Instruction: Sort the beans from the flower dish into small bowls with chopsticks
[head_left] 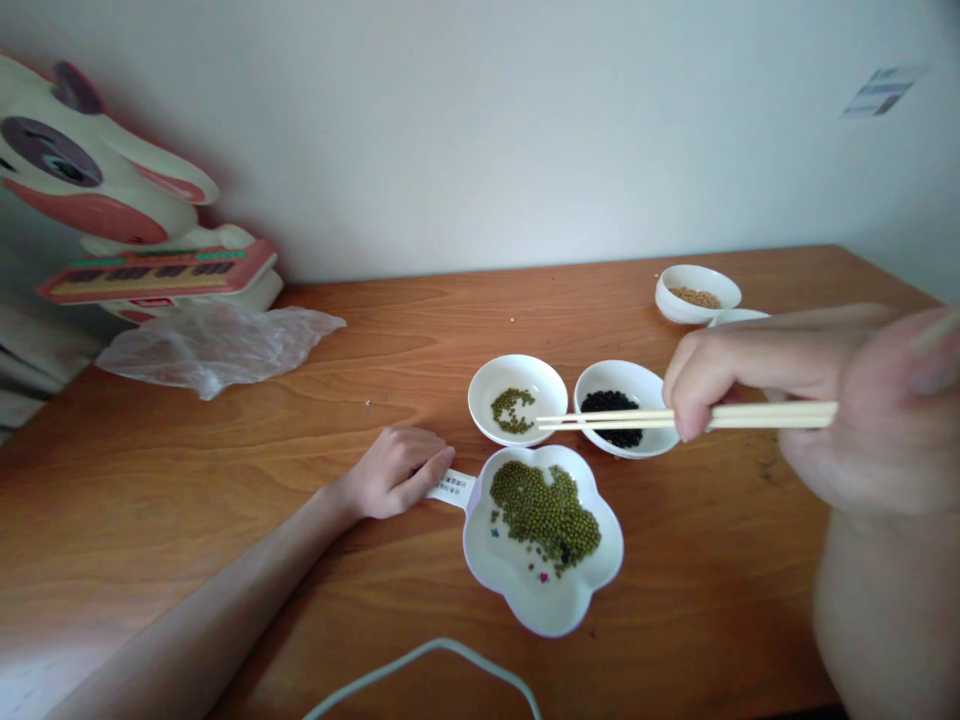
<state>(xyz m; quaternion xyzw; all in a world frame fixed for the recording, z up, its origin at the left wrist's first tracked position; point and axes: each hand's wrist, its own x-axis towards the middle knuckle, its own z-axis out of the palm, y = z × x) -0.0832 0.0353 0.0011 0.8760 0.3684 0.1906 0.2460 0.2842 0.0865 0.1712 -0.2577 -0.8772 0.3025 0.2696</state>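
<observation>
Right hand [814,365] holds chopsticks [651,418], left hand [399,472] grips the handle [456,488] of a flower-shaped dish [551,608]

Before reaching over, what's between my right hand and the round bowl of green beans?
In the head view, the chopsticks and, behind them, the bowl of black beans.

Nothing legible, dish label [452,488] included

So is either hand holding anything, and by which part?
The right hand holds two chopsticks, well back from the tips. The left hand touches the handle of the flower-shaped dish; any grip there is unclear.
</observation>
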